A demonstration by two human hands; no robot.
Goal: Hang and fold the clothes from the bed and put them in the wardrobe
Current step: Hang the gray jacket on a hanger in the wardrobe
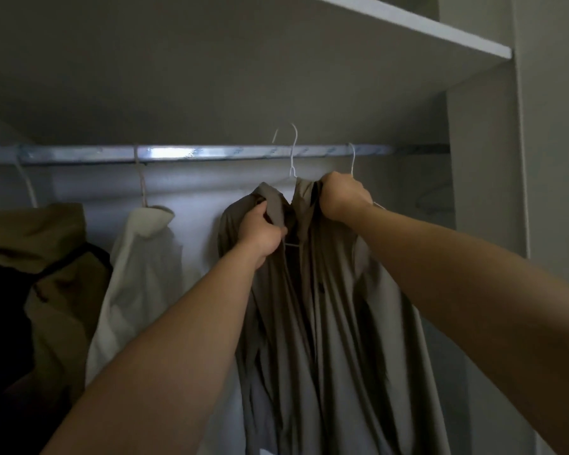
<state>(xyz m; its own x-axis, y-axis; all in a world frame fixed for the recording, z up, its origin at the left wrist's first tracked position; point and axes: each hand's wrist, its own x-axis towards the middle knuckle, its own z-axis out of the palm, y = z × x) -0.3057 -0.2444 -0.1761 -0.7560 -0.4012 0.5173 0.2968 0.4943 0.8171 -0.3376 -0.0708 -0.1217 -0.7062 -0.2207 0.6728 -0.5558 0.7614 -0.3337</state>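
A grey-brown shirt (335,323) hangs on a white wire hanger (292,149) in front of the wardrobe's metal rail (211,153). The hanger's hook rises above the rail; whether it rests on the rail I cannot tell. My left hand (262,229) grips the shirt's left collar and front edge. My right hand (342,198) grips the collar on the right, near the shoulder. The shirt's lower part drops out of view at the bottom.
A white garment (138,274) and a tan jacket (53,257) hang on the rail to the left. An empty white hanger (352,159) hangs just right of the shirt. A shelf (408,37) runs overhead, and the wardrobe's side panel (483,159) stands at the right.
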